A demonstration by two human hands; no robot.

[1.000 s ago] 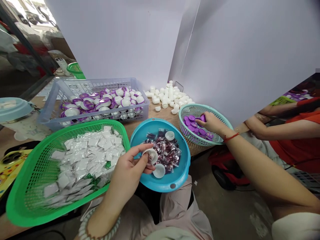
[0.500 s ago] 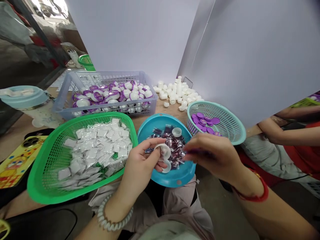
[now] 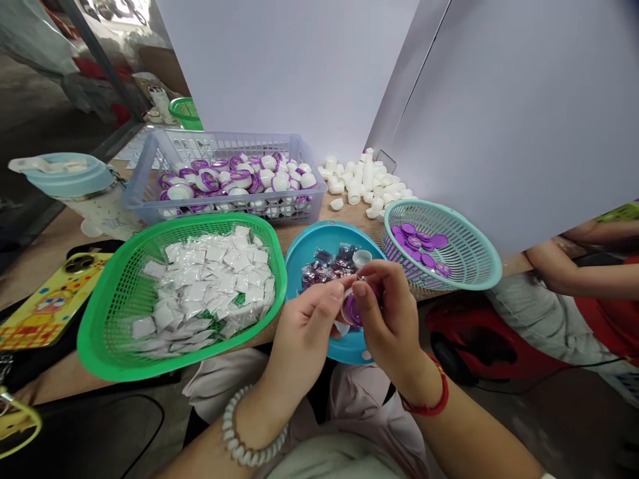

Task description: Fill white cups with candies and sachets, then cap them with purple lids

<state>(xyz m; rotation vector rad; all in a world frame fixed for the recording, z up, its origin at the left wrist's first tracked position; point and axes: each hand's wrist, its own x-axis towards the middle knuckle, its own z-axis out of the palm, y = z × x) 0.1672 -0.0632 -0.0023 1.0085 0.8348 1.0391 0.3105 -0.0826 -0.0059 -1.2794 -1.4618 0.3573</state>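
Note:
My left hand is closed around a small white plastic cup, mostly hidden by the fingers. Another white cup shows beneath those fingers. My right hand is closed on a purple lid, which it holds against the cup's mouth. Both hands meet over the near side of a blue bowl. Inside the bowl lie dark, clear-wrapped packets and a loose white cup. To the right, a pale teal basket holds purple lids.
A green basket of white packets stands left. Behind it, a clear bin holds purple-and-white capsules. White cups are heaped by the panel. A phone and tumbler sit far left; another person's arm is right.
My right hand has come left from beside the teal basket, bringing a purple lid to the white cup in my left hand. The view has shifted slightly.

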